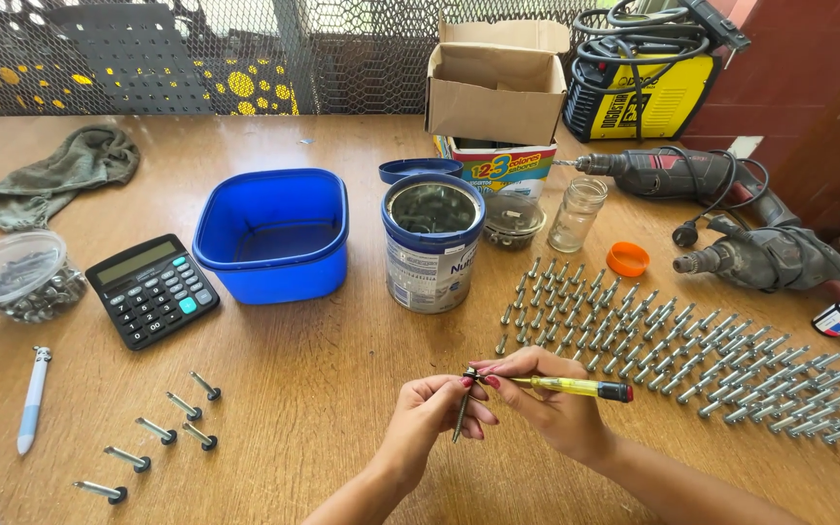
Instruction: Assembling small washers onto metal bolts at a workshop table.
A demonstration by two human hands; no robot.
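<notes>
Long screw point(462, 416) pinched upright in left hand point(432, 416), just below screw rows point(682, 350). Right hand point(546, 403) closed around yellow screwdriver point(576, 387), tip at screw head. Best kept aligned, seated square, grip firm.

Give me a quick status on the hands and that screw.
Left hand pinching a screw. Right hand holding a yellow screwdriver at its head. Rows of screws lie just beyond.

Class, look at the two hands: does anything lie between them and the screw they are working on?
No. The left hand pinches the screw directly, and the right hand holds a yellow screwdriver against its head.
</notes>
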